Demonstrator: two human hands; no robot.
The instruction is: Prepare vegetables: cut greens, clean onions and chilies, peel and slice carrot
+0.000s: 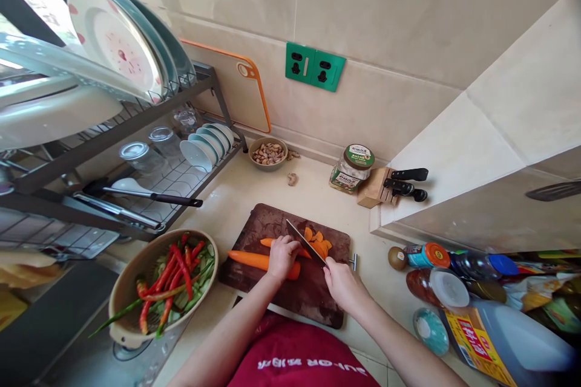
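A dark brown cutting board [272, 221] lies on the counter in front of me. My left hand [281, 256] is closed over an orange carrot [247, 259], pressing it onto the board; a second carrot piece shows just behind the fingers. My right hand [342, 282] grips the handle of a kitchen knife [303, 242] whose blade slants across the carrot's cut end. A small heap of carrot slices [319, 243] lies past the blade.
A beige bowl [131, 290] of red chillies and green vegetables stands at the left. A dish rack [149, 151] holds plates, glasses and utensils. A bowl of nuts [267, 153], a jar [354, 168], a knife block [379, 187] and bottles [458, 290] crowd the back and right.
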